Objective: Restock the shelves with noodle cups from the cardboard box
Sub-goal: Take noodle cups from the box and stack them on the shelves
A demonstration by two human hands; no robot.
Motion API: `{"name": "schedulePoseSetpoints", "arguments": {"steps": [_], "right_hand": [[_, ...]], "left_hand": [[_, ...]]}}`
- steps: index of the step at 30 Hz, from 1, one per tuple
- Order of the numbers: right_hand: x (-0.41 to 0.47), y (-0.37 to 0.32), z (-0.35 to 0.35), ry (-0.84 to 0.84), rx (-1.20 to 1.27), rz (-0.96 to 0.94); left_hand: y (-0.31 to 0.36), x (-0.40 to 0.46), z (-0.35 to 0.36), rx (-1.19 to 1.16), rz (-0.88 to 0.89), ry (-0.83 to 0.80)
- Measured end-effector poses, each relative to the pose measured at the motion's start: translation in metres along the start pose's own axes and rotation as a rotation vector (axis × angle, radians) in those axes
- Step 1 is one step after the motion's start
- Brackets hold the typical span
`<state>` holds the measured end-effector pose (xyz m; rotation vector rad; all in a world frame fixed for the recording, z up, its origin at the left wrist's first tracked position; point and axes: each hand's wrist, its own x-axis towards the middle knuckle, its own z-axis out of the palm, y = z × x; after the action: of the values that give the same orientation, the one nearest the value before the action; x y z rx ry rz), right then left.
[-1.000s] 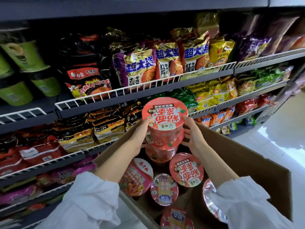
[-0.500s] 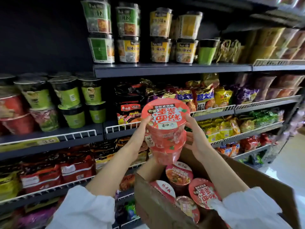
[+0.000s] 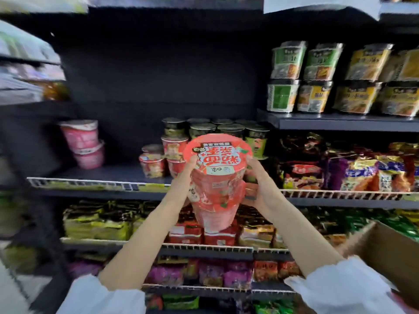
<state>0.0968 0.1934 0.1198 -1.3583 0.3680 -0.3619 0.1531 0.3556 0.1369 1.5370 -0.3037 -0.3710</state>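
- Holding a stack of red noodle cups (image 3: 216,177) between both hands, raised in front of the store shelves, top lid tilted toward the camera.
- Gripping the stack's left side with the left hand (image 3: 184,177), fingers curled round the upper cup, thumb near the lid's rim.
- Cupping the stack's right side with the right hand (image 3: 260,182), fingers wrapped round the cups lower down.
- Reaching forward from white sleeves (image 3: 102,295) at the bottom corners, both forearms bare.
- Showing at least two cups nested bottom-in-top, the lower one blurred; exact count hard to tell.
- Sitting just behind the held stack, on the middle shelf (image 3: 102,175): red cups (image 3: 154,162) stacked in twos, with green-sided, dark-lidded cups (image 3: 229,130) behind and to the right.
- Standing well apart at the left end of that same shelf: two pink cups (image 3: 84,143), one on the other.
- Lining the higher shelf at right: green and yellow square tubs (image 3: 313,78), stacked two high.
- Filling the lower shelves: bagged noodle packets (image 3: 97,225) in yellow, red, purple and green.
- Peeking in at the lower right edge: a corner of the cardboard box (image 3: 390,252), just beside the right forearm, contents out of sight.
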Motion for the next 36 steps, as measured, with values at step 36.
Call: {"name": "schedulePoseSetpoints", "arguments": {"steps": [36], "right_hand": [[0.403, 0.067, 0.434, -0.007, 0.161, 0.201]], "left_hand": [[-0.007, 0.422, -0.387, 0.003, -0.105, 0.083]]}}
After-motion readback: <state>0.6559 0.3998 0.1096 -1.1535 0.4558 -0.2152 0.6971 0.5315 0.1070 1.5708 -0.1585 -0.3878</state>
